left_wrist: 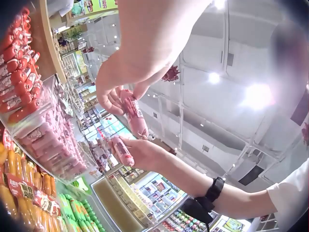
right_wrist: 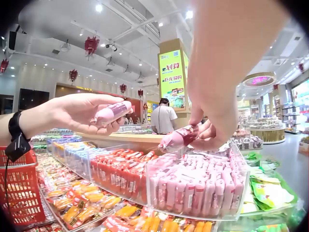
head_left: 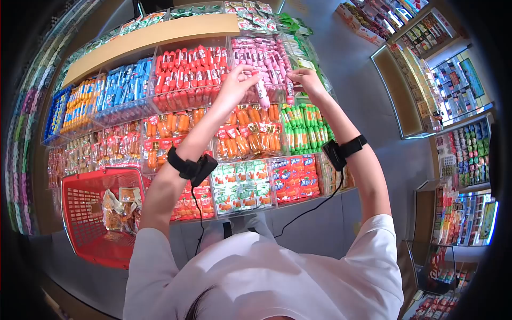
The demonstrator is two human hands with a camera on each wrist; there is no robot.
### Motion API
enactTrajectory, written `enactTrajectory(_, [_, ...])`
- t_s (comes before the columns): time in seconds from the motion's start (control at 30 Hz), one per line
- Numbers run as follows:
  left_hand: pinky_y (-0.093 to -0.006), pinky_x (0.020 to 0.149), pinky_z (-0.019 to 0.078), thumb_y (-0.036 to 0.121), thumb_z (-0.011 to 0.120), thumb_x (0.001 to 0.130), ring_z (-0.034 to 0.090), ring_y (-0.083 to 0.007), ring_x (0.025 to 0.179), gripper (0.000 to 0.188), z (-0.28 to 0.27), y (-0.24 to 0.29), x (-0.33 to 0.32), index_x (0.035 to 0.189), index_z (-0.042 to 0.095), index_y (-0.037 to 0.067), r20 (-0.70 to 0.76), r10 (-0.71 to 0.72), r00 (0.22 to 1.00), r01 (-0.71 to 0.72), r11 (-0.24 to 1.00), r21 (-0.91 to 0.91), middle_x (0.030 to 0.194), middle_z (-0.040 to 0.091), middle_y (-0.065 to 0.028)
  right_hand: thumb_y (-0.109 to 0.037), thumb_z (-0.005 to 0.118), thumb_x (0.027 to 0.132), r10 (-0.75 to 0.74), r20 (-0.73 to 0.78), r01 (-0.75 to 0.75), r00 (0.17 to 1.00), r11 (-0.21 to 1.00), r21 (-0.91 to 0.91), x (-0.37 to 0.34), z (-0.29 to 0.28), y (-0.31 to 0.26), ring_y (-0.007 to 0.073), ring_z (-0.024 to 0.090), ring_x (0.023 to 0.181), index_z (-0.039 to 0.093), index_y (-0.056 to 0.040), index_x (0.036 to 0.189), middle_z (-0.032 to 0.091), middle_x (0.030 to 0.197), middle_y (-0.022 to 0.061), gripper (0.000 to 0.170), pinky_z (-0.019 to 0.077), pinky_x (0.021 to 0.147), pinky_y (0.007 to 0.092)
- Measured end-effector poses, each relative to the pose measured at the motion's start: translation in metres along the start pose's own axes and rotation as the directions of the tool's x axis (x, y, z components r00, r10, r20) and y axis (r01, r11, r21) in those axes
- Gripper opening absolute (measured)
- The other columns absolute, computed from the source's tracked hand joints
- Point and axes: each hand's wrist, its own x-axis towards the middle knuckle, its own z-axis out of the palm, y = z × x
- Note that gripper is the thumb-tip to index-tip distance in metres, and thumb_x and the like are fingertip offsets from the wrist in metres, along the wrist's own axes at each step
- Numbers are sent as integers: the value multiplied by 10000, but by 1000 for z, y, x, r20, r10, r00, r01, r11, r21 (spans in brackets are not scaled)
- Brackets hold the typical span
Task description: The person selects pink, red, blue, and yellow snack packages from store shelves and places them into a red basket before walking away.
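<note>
A pink wrapped sausage [head_left: 262,95] is pinched between thumb and fingers of my left hand [head_left: 238,85]. My right hand [head_left: 310,83] grips a second pink sausage [right_wrist: 175,140] by one end. Both hands are raised over a clear bin [right_wrist: 241,195] packed with pink sausages [right_wrist: 193,188]. In the right wrist view, the left hand's sausage lies across its fingers, printed label showing. The two sausages are side by side, a short distance apart.
Red sausages [head_left: 186,69] and blue packs [head_left: 128,77] fill bins to the left. Orange sausages [head_left: 250,130] and green packs [head_left: 306,128] lie nearer. A red basket [head_left: 80,213] holding some packets stands at lower left. Another person [right_wrist: 164,118] stands beyond the display.
</note>
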Motion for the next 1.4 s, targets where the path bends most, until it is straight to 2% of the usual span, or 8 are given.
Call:
enactTrajectory(0.27, [-233, 485, 475, 249, 660, 757, 566, -99, 566, 323, -8, -97, 173, 954, 569, 10, -104, -14, 994, 41, 963, 266, 755, 593, -65, -163, 622, 799, -110, -10, 110, 994, 994, 4, 142, 4, 32, 117, 541, 629, 601, -21, 824, 575, 745, 23, 145, 460, 567, 250])
enactTrajectory(0.4, [-273, 525, 452, 272, 653, 755, 555, -117, 573, 330, -5, -133, 199, 967, 593, 27, -133, 49, 990, 44, 788, 614, 666, 581, -51, -238, 667, 729, -289, -87, 207, 953, 836, -509, 179, 16, 73, 146, 579, 602, 651, -31, 735, 611, 636, 81, 207, 457, 593, 323])
enactTrajectory(0.6, [-319, 608, 465, 314, 666, 717, 613, -201, 625, 386, 2, -132, 190, 956, 628, 14, -67, 290, 955, -102, 531, 841, 687, 617, -123, -288, 629, 739, -600, -53, 368, 798, 555, -746, 171, 22, 94, 298, 612, 702, 653, -60, 872, 629, 721, 150, 265, 466, 679, 377])
enactTrajectory(0.73, [-329, 615, 469, 289, 655, 731, 615, -209, 609, 351, 4, -132, 193, 932, 636, 3, -102, 164, 981, -6, 550, 835, 677, 617, -134, -299, 621, 756, -373, 59, 331, 926, 724, -605, 165, 14, 82, 279, 607, 788, 643, -84, 935, 631, 824, 153, 280, 452, 724, 368])
enactTrajectory(0.9, [-340, 644, 473, 261, 637, 749, 622, -224, 647, 314, -1, -143, 199, 920, 640, -2, -105, 139, 985, 6, 576, 817, 691, 621, -152, -228, 627, 738, -426, 90, 413, 900, 769, -488, 162, 11, 82, 283, 611, 798, 637, -34, 912, 630, 842, 163, 260, 463, 730, 365])
enactTrajectory(1.0, [-337, 662, 474, 258, 626, 759, 620, -235, 683, 324, 2, -144, 203, 958, 627, 1, -37, 214, 976, -46, 370, 928, 724, 624, -151, -228, 630, 739, -427, 77, 410, 901, 782, -469, 172, 11, 94, 279, 611, 780, 631, -31, 930, 632, 825, 161, 275, 462, 722, 360])
enactTrajectory(1.23, [-276, 624, 456, 181, 596, 791, 581, -165, 677, 265, 0, -79, 129, 991, 603, 7, -266, 138, 954, -10, 902, 431, 757, 619, -101, -174, 585, 798, -263, -183, 262, 947, 965, -27, 110, -32, 69, 94, 541, 651, 612, -10, 937, 600, 715, 49, 216, 430, 594, 242])
enactTrajectory(1.4, [-172, 528, 346, 145, 500, 878, 433, -20, 607, 201, 25, -28, -13, 1033, 586, 50, -213, -18, 977, 36, 996, 78, 731, 530, 26, -117, 509, 862, -203, -183, 231, 962, 962, 146, -23, -28, 64, 54, 472, 657, 600, 4, 931, 579, 751, 11, 166, 378, 590, 195])
